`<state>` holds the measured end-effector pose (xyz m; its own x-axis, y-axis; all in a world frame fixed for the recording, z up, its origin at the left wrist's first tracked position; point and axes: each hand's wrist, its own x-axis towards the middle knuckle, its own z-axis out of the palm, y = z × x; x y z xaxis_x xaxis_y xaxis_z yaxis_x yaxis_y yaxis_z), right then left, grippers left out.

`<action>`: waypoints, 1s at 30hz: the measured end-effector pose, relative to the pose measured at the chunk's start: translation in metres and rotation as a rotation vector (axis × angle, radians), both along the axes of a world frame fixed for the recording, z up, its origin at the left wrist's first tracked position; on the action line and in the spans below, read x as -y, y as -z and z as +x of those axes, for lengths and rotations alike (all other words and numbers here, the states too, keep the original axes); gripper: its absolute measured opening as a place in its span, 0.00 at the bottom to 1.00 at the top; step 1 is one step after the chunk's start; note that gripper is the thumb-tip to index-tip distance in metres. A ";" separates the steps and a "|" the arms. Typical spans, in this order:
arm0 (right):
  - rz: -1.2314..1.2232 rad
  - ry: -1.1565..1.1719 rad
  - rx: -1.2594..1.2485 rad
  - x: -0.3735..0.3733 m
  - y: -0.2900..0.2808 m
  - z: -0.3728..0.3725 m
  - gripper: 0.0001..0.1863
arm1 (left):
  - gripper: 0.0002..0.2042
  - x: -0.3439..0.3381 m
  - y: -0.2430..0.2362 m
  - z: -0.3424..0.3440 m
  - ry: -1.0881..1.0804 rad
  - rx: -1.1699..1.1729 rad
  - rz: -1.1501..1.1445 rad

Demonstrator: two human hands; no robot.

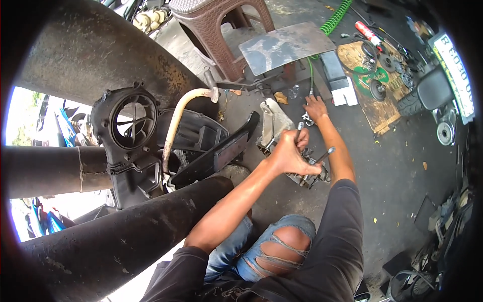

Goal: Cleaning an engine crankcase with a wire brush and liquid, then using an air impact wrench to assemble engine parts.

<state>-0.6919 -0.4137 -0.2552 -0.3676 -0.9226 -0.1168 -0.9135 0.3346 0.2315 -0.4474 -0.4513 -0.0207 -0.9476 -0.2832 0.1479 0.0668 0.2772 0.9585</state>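
My left hand (292, 157) is closed around a metal engine part (308, 177) with upright studs, which rests low above my knees, near the floor. One stud (301, 126) rises beside my fingers, and another (326, 155) sticks out past my thumb. Much of the part is hidden under that hand. Farther off, my right hand (316, 108) reaches down to the floor, fingers bent over a small silver metal tool (308, 120). The fitting of a green air hose (311, 91) meets that hand. A flat, dirty metal cover (274, 121) lies left of it.
Thick dark pipes (126, 236) flank my left side, with a black fan housing (123, 171) and a cream curved tube (176, 121). A brown plastic stool (216, 40) and a metal sheet (287, 48) are ahead. Parts lie on a wooden board (372, 113) at right.
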 end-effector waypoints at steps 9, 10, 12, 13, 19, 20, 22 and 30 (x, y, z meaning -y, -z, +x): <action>0.113 -0.120 -0.002 0.016 -0.035 -0.004 0.20 | 0.29 0.007 -0.005 -0.008 0.114 0.006 0.013; 0.060 -0.145 0.021 0.025 -0.047 0.002 0.20 | 0.29 0.011 -0.002 -0.005 0.098 -0.005 0.001; 0.016 -0.147 0.050 0.033 -0.071 0.012 0.21 | 0.30 0.018 0.001 -0.002 0.092 0.020 0.007; -0.055 -0.153 0.107 0.027 -0.082 0.011 0.23 | 0.30 0.015 0.003 -0.003 0.088 0.027 0.016; -0.266 -0.039 0.361 0.009 -0.146 0.021 0.25 | 0.34 0.016 -0.004 -0.001 0.075 0.026 0.024; -0.437 -0.115 0.352 -0.006 -0.144 0.019 0.24 | 0.34 0.010 -0.009 0.000 0.079 0.073 0.041; -0.580 -0.035 0.435 -0.037 -0.147 0.014 0.26 | 0.34 0.004 -0.011 -0.002 0.104 -0.015 0.070; -0.870 0.173 0.647 -0.117 -0.189 0.069 0.28 | 0.25 0.023 0.003 -0.002 0.126 -0.129 0.110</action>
